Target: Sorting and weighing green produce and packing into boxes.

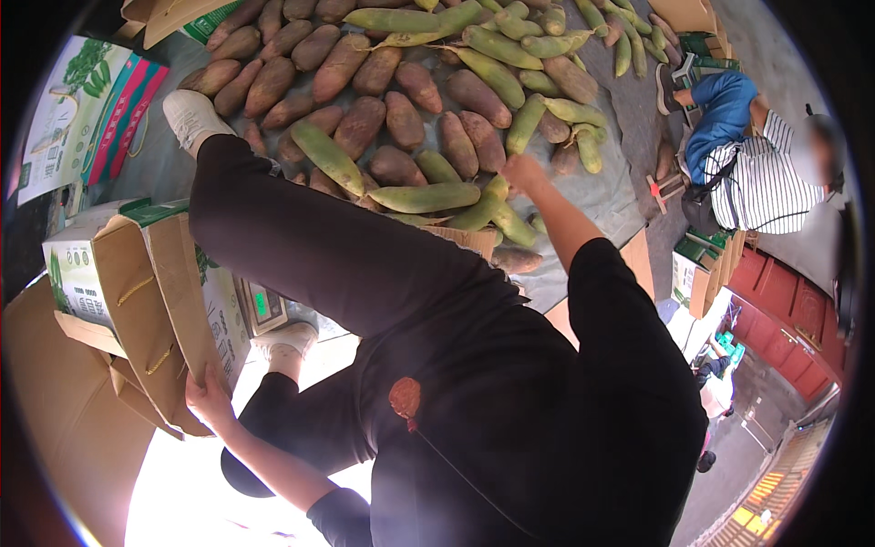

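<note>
A broad heap of long green radishes (426,198) and thick reddish-brown roots (342,68) spreads over a grey sheet in front of me. My right hand (523,171) reaches into its near side, fingers closed at the end of a green radish (526,126). Another green radish (483,206) lies just under that hand. At the lower left, my left hand (210,401) grips the edge of an upright cardboard gift box (187,305) with green and white print. Part of its fingers is hidden by the box wall.
A scale (264,305) with a lit green display stands between the box and my leg. More cartons (87,273) stand at left, beside a pink and green bag (123,118). At right sits a person in a striped shirt (766,182), near more boxes (702,273) and a red door (788,310).
</note>
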A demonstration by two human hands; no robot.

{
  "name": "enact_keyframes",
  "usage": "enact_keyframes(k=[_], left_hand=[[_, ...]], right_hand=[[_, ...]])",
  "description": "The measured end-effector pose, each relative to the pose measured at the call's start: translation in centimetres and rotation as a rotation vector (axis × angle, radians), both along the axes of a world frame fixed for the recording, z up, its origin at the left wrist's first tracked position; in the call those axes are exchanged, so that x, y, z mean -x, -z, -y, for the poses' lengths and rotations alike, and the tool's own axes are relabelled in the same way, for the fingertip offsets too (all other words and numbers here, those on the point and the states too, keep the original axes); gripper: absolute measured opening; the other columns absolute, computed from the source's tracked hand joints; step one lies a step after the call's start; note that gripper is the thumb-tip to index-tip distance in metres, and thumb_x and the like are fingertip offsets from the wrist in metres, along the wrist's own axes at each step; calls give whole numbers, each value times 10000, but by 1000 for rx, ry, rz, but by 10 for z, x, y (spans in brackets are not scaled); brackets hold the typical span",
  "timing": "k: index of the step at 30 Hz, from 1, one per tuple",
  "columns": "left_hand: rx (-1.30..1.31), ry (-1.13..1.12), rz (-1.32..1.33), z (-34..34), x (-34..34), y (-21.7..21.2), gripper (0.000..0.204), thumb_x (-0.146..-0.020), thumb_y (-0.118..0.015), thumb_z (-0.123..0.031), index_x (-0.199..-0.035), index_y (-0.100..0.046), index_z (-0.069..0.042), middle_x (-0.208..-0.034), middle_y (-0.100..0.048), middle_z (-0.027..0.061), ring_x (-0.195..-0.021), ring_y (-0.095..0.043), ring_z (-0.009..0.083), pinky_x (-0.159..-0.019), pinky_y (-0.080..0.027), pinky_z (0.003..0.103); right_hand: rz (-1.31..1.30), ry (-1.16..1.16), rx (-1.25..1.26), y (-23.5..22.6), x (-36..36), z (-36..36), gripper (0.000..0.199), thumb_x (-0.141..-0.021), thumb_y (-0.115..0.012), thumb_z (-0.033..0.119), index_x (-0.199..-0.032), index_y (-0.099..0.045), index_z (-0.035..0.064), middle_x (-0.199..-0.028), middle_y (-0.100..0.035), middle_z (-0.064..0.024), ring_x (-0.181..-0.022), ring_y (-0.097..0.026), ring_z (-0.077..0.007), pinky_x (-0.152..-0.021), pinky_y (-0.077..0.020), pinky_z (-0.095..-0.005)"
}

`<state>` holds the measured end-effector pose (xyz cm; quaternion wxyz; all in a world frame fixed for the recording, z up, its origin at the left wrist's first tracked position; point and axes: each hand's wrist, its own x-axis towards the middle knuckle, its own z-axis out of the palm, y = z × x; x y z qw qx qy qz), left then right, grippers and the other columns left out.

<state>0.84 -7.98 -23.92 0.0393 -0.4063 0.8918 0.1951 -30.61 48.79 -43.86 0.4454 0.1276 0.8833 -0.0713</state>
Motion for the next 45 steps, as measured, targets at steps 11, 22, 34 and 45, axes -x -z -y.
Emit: enact_keyframes(k=[11, 22, 34, 45], left_hand=[[25, -25, -62, 1, -5, -3, 239, -829, -604, -98, -1027, -639, 32, -879, -674, 188, -784, -656, 296, -717, -494, 367], [61, -77, -41, -9, 2, -9, 195, -786, -624, -133, -956, -654, -43, -806, -636, 175, -743, -628, 330, -685, -483, 388], [137, -47, -14, -17, 0, -11, 154, -801, -627, -153, -938, -657, -89, -896, -646, 122, -836, -625, 327, -725, -498, 420], [111, -71, 14, -15, -3, -9, 144, -808, -613, -179, -901, -661, -81, -870, -640, 135, -822, -624, 337, -715, -496, 428]], right_hand=[[9, 841, 161, 30, -61, 8, 950, -800, -699, 292, -1408, 5, 483, -1081, -573, -218, -827, -621, -312, -623, -537, -454], [-389, 632, 397, 28, -34, 8, 483, -660, -777, 144, -1075, -549, 48, -986, -621, -88, -870, -606, -216, -700, -498, -379], [-994, -68, 1029, -173, 80, 180, 544, -751, -720, -27, -1203, -418, -7, -1144, -526, -101, -1041, -536, -191, -911, -443, -307], [-510, -225, 2029, -306, 1, 423, 534, -717, -689, -126, -1160, -430, 19, -1099, -551, -107, -1026, -572, -196, -898, -487, -352]])
